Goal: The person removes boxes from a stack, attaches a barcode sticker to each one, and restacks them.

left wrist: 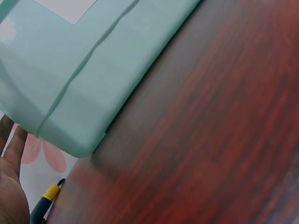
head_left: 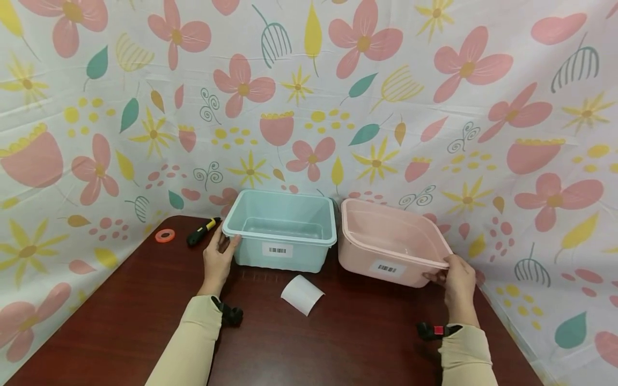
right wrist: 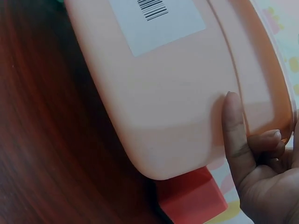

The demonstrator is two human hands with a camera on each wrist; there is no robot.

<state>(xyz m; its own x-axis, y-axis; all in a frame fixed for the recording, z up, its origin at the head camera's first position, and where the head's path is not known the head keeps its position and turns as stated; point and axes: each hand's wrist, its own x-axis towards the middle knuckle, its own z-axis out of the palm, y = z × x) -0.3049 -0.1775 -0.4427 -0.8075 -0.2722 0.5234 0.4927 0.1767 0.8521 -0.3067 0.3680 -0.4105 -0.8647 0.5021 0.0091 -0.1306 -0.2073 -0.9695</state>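
Observation:
A teal plastic bin (head_left: 280,252) with a barcode label on its front stands by the wall. My left hand (head_left: 218,262) holds its front left corner, thumb at the rim; in the left wrist view the fingers (left wrist: 16,144) show at the bin's side. To the right is a pink plastic bin (head_left: 357,251), set at an angle, also with a barcode label. My right hand (head_left: 458,281) grips its front right corner by the rim, and in the right wrist view one finger (right wrist: 233,126) lies against the outer wall. Both bins look empty inside.
A curved white piece of paper (head_left: 302,295) lies on the dark wooden table (head_left: 309,354). Beyond the left hand are a black-and-yellow handled tool (head_left: 203,231) and an orange ring-shaped roll (head_left: 164,235). A red block-like object (right wrist: 191,196) shows beside the pink bin. Flowered cloth (head_left: 309,96) hangs behind.

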